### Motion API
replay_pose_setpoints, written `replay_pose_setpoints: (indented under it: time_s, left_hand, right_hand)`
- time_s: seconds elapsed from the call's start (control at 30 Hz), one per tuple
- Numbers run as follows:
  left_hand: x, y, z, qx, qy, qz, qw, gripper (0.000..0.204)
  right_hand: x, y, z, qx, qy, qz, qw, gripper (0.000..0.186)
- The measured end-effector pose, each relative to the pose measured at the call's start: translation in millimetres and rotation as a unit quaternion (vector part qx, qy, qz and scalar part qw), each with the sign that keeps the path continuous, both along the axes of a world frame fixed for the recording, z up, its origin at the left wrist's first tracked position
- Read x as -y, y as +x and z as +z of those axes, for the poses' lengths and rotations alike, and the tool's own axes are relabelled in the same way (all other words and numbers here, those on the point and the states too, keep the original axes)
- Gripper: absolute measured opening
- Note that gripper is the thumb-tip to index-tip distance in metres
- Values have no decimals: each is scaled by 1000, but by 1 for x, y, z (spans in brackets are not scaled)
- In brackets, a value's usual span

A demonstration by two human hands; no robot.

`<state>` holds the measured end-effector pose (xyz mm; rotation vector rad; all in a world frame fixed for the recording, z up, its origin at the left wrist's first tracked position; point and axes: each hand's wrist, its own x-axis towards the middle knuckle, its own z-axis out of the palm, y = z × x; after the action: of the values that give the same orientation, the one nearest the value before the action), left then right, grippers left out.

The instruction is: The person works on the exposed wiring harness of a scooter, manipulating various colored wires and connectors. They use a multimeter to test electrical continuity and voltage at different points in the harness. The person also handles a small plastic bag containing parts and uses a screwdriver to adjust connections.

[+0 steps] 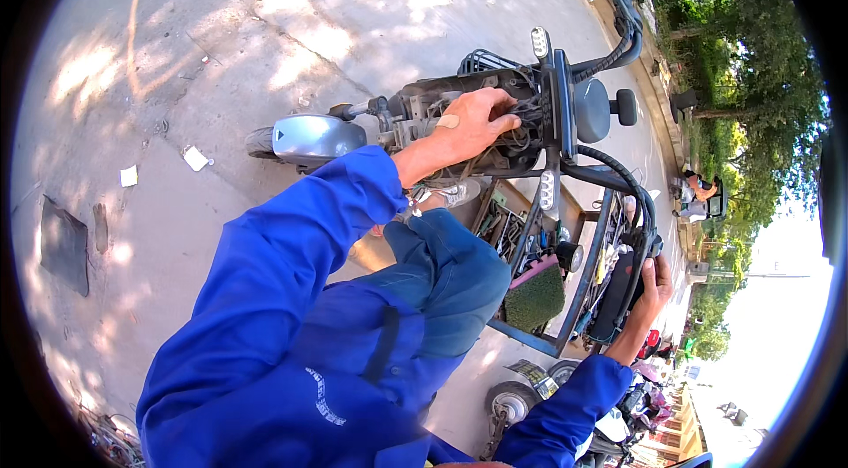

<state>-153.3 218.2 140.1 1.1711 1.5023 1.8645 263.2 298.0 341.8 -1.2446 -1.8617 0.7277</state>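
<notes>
Reaching into exposed wiring (527, 110) at the stripped front of a two-wheeler (415, 110): left grip (473, 123), fingers curled narrow; cannot tell whether a wire is pinched. Right grip (652, 291) at the near end of the handlebar (609, 178), closure unclear. Tool cart (549, 346) just beside.

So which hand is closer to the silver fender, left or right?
Left. The left hand is at the wires, a little to the right of the silver fender; the right hand is much farther right and lower, at the handlebar.
</notes>
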Motion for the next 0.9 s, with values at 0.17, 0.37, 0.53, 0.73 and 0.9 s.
replay_pose_setpoints:
  time_s: [0.17, 0.37, 0.53, 0.73, 0.9]
  left_hand:
    - [3, -3, 4, 6, -10, -40, 999, 39]
    - [-11, -27, 3, -33, -14, -87, 996, 35]
    - [-13, -29, 1, 6, -25, -140, 990, 38]
    - [-7, -27, 0, 110, -12, -218, 970, 34]
    - [2, -39, 2, 222, -47, -291, 929, 28]
  right_hand:
    - [-3, 9, 4, 12, 7, -17, 1000, 51]
    - [14, -13, 8, -19, -20, -4, 1000, 47]
    - [18, -19, 10, -5, -15, -12, 1000, 47]
    - [13, -14, 6, -16, -12, -9, 1000, 53]
    - [6, -6, 0, -1, 28, -17, 999, 56]
